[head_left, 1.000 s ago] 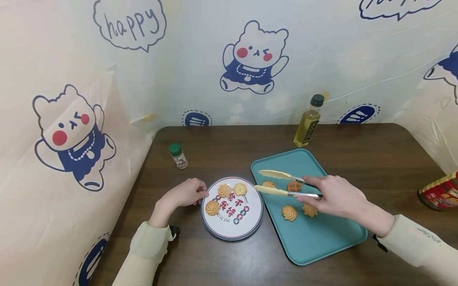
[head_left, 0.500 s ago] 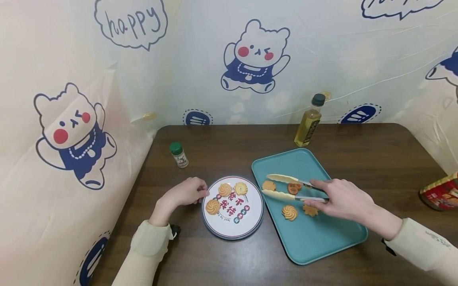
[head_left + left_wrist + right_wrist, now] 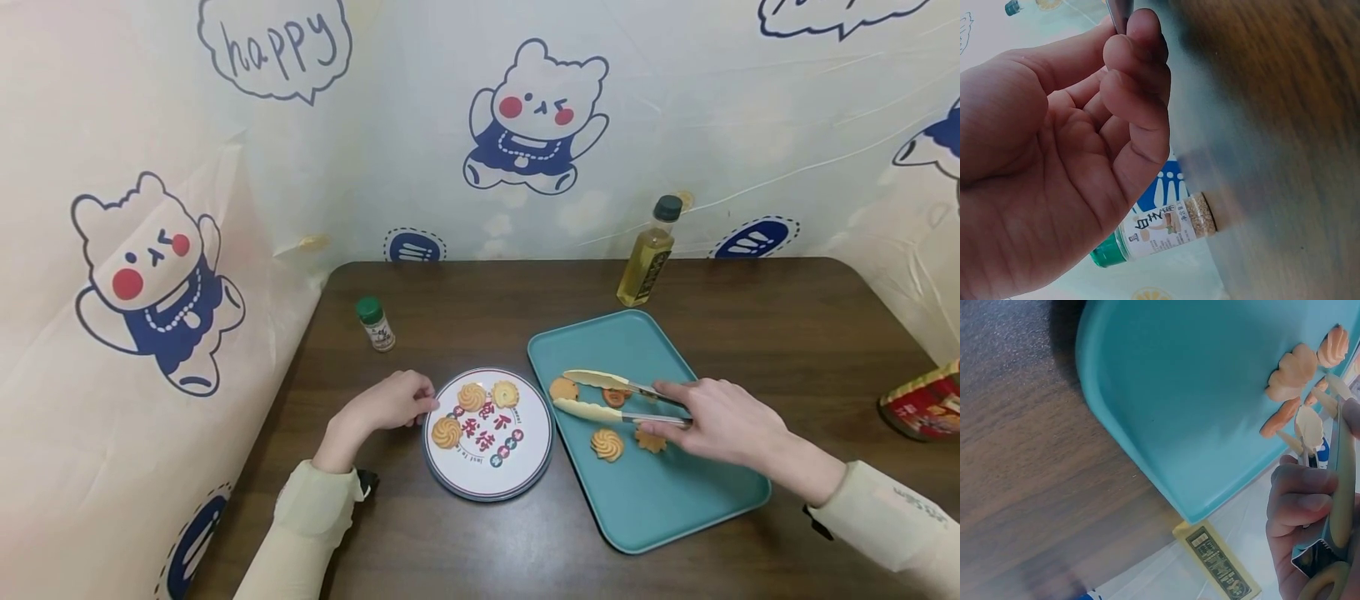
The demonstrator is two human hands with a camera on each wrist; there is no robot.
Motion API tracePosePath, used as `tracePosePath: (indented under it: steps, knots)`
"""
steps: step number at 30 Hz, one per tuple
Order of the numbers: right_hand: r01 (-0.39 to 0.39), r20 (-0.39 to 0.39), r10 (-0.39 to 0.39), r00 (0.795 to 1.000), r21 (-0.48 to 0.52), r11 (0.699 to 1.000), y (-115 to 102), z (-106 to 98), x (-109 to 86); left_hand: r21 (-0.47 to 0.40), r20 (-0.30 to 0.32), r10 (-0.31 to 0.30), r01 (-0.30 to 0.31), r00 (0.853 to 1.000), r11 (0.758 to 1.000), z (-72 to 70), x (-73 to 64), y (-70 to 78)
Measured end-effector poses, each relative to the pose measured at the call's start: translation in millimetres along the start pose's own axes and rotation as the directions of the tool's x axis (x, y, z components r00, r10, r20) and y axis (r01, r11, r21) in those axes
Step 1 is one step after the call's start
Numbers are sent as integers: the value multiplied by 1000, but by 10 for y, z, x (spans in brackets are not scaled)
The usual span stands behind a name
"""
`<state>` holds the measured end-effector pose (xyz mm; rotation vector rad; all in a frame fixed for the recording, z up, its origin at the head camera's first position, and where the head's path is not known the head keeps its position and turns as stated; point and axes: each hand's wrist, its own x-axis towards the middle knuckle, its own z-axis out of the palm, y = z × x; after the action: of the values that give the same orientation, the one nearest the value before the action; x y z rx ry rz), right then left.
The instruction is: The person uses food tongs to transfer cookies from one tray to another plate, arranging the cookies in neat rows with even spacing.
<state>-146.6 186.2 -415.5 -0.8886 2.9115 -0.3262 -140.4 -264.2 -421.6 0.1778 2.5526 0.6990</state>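
My left hand [image 3: 390, 402] pinches the left rim of a round white plate [image 3: 487, 479] with red lettering. Three cookies, including a swirled cookie [image 3: 447, 433], lie on it. My right hand [image 3: 723, 421] grips cream-tipped metal tongs [image 3: 592, 412] over the left part of a teal tray [image 3: 652, 521]. The tongs' arms stand apart. Around their tips is a round cookie [image 3: 563, 389]. A pretzel-shaped cookie [image 3: 615, 398] shows between the arms, partly covered by the upper one. Nearer me on the tray lie a swirled cookie [image 3: 607, 445] and a flower-edged cookie [image 3: 651, 440].
A green-capped seasoning jar [image 3: 376, 325] stands behind the plate, on the left. Behind the tray stands a bottle of yellow oil [image 3: 647, 254]. A red can [image 3: 922, 404] sits at the table's right side. Patterned sheeting [image 3: 420, 167] rises along the table's back and sides.
The right hand has drawn the tongs rightward, from the plate's edge to over the tray, their tips now around the round cookie. The left hand keeps its place at the plate's rim.
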Motion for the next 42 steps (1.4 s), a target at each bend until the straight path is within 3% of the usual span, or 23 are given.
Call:
tracePosePath:
  steps: [24, 42]
  knots:
    - [-3, -10, 3, 1000, -6, 1000, 9, 6, -4, -9, 4, -13, 13, 1000, 1000, -8, -26, 33]
    - [87, -93, -85, 992, 9, 996, -204, -76, 65, -9, 1, 9, -9, 1000, 1000, -10, -19, 32]
